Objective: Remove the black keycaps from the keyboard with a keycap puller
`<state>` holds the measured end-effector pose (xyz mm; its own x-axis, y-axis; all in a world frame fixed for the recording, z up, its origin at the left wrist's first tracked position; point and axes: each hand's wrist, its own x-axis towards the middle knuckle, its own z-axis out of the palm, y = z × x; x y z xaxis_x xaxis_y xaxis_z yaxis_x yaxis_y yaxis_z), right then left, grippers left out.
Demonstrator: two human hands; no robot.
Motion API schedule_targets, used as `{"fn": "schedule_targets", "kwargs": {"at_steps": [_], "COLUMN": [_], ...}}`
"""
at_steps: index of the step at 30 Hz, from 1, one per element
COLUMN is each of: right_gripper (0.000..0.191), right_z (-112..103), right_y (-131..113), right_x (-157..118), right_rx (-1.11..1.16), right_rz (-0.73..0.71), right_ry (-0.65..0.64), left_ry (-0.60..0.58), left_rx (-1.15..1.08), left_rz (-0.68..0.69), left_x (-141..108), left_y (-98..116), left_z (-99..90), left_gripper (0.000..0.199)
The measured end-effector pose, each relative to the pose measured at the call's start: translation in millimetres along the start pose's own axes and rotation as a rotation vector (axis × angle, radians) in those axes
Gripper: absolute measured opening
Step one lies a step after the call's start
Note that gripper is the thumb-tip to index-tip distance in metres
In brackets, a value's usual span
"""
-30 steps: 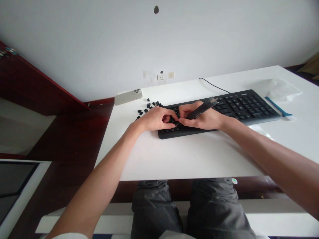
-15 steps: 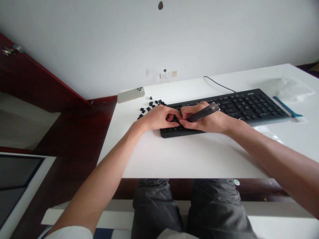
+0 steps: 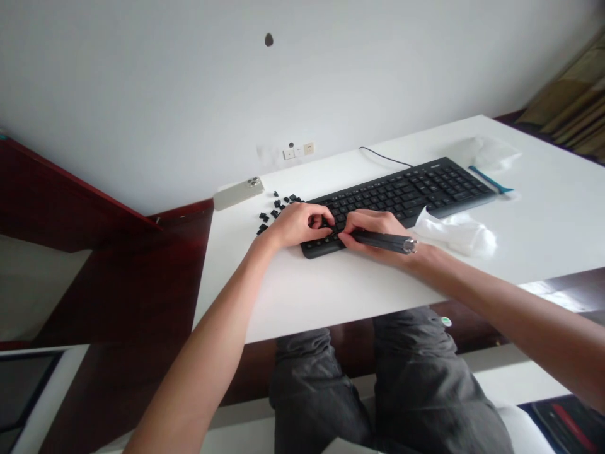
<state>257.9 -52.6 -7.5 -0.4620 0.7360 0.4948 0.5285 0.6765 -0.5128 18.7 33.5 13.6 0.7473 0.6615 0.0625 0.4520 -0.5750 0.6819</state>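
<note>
A black keyboard [image 3: 401,195] lies at a slant on the white table. My left hand [image 3: 305,222] rests over its left end, fingers curled and the thumb and index tips close together at the keys. Anything between those tips is too small to make out. In my right hand [image 3: 373,224] is a black-handled tool [image 3: 385,242], gripped like a pen. Its shiny metal end points back toward my wrist, while the other end is hidden by my fingers near the keys. Several loose black keycaps [image 3: 277,203] lie scattered beyond my left hand.
A phone [image 3: 239,193] lies at the table's far left corner. Crumpled white tissue or plastic [image 3: 456,233] sits just beyond my right wrist. A blue strip-like tool [image 3: 490,180] and a clear plastic bag [image 3: 494,153] are at the right. The keyboard cable [image 3: 385,156] runs toward the wall.
The view has turned to the right. The tool in my right hand has tilted lower, its metal end now over my wrist. Both hands stay at the keyboard's left part.
</note>
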Motion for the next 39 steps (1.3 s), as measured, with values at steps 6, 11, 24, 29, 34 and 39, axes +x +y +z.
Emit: {"fn": "schedule_targets", "kwargs": {"at_steps": [6, 11, 24, 29, 34, 39], "right_gripper": [0.016, 0.015, 0.013, 0.015, 0.023, 0.019], "right_z": [9.1, 11.5, 11.2, 10.8, 9.6, 13.5], "right_y": [2.4, 3.1, 2.0, 2.2, -2.0, -6.8], "right_x": [-2.0, -4.2, -3.9, -3.6, -0.3, 2.4], "right_rx": [-0.032, 0.009, -0.020, -0.015, -0.015, -0.061], "right_rz": [-0.024, -0.010, -0.012, 0.057, 0.221, 0.105], "right_ry": [0.047, 0.055, 0.084, 0.065, 0.093, 0.074], "left_ry": [-0.044, -0.025, 0.003, 0.021, 0.033, -0.017], "left_rx": [-0.015, -0.018, 0.106, 0.112, 0.107, 0.009], "left_rz": [0.023, 0.028, 0.050, 0.057, 0.056, 0.068], "left_x": [0.4, -0.3, -1.9, -2.7, -2.3, -1.6], "left_y": [-3.8, -3.7, 5.2, 5.0, 2.4, -1.1], "left_z": [-3.5, -2.5, -1.7, 0.4, 0.5, -3.0], "left_gripper": [0.024, 0.022, 0.026, 0.024, 0.024, 0.026]}}
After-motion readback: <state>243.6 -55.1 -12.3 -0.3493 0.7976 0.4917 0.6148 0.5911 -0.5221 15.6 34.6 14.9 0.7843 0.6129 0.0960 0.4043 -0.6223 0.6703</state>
